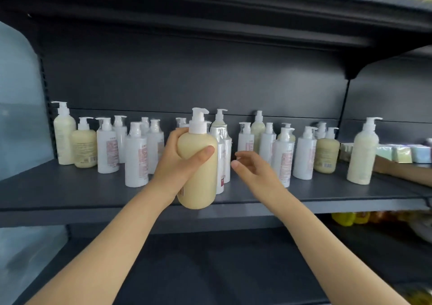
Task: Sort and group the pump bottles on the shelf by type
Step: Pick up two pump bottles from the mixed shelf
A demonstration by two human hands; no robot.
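The left hand (177,164) grips a cream bottle (197,164) upright, lifted above the front edge of the shelf (93,192). Just beside it the right hand (254,171) hovers with fingers relaxed, holding nothing. Behind, white bottles (135,155) and more cream ones stand mixed along the shelf.

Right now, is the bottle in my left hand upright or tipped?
Upright: the cream bottle has its pump on top, gripped by the left hand.

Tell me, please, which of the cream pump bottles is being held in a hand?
The cream bottle at centre front, gripped by the left hand; the other cream bottles stand untouched on the shelf.
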